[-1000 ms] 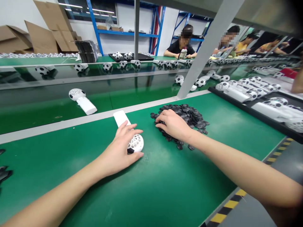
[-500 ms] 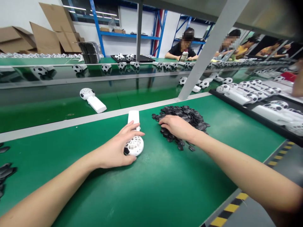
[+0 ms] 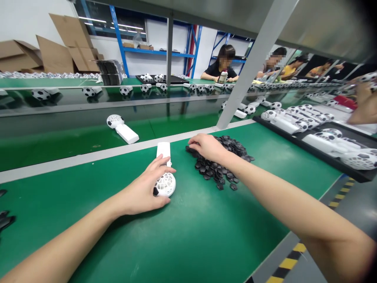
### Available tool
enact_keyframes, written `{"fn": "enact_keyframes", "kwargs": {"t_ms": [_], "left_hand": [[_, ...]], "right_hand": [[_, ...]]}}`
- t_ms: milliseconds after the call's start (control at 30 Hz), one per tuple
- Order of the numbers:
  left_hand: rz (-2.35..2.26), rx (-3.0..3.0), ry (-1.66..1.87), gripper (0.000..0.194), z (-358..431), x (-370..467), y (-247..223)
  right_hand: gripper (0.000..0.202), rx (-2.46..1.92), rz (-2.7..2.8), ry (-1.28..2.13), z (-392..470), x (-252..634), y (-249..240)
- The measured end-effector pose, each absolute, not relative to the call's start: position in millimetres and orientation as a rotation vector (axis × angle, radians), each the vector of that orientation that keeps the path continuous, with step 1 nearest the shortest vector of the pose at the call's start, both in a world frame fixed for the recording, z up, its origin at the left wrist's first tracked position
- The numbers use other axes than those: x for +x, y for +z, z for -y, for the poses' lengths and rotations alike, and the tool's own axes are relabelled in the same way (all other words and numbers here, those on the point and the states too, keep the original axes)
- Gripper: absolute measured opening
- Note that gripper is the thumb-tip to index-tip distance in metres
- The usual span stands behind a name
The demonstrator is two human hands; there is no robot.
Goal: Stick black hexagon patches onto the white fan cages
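The right hand [image 3: 207, 147] has shifted to the far-left edge of the pile of black pieces [image 3: 215, 167], fingers bunched; whether they pinch one, can't tell. Over on the green bench [image 3: 182, 239], left hand [image 3: 140, 194], thumb and fingers apart, curves around the white device [image 3: 166, 185]; a firm grip, can't tell. Latticed round head nearest us, one black patch showing, plain pale handle pointing away!
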State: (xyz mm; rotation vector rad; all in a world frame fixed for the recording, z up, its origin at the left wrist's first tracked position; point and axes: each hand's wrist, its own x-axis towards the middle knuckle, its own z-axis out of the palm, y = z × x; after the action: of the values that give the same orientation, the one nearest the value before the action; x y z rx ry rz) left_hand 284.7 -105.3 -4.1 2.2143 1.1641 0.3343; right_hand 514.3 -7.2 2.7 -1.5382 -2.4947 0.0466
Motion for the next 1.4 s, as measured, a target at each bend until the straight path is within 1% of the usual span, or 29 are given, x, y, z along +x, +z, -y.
{"fn": "enact_keyframes", "kwargs": {"t_ms": [133,233,333,400,533,600,667,800,867,1000,1133,1233,1400], "left_hand": [[-1.150,2.203,0.335,0.055,106,284,-4],[-1.164,2.164,0.315,0.057,106,284,-4],[-1.194,2.120,0.324,0.057,105,282,-2],[-1.155,2.126,0.309,0.057,102,278,-1],[-1.034,2.163,0.235,0.061,97,272,2],[-1.075,2.139,0.251,0.068,97,271,2],[-1.134,2.101,0.300,0.071,98,273,2],[-1.106,2.076,0.357,0.061,101,277,1],[-1.098,2.074,0.361,0.061,101,278,0],[-1.123,2.070,0.379,0.067,101,281,-3],[-1.110,2.055,0.417,0.051,102,283,-3],[-1.076,2.060,0.426,0.046,104,283,-2],[-1.097,2.031,0.366,0.054,103,280,1]], "right_hand": [[0.021,-1.611,2.494,0.034,-14,501,-12],[0.016,-1.648,2.491,0.079,-21,502,-19],[0.009,-1.643,2.508,0.169,-17,512,-17],[0.010,-1.626,2.507,0.213,-9,518,-10],[0.016,-1.428,2.422,0.397,23,520,7],[0.013,-1.262,2.363,0.560,45,515,14],[0.008,-1.078,2.368,0.656,65,506,17],[0.010,-0.722,2.434,0.743,89,488,13],[0.012,-0.650,2.434,0.763,93,480,8],[0.009,-0.622,2.468,0.701,95,468,-1],[0.009,-0.728,2.362,0.726,97,463,-9],[0.018,-0.829,2.256,0.797,99,465,-16],[0.042,-0.897,2.226,0.784,103,466,-19]]}}
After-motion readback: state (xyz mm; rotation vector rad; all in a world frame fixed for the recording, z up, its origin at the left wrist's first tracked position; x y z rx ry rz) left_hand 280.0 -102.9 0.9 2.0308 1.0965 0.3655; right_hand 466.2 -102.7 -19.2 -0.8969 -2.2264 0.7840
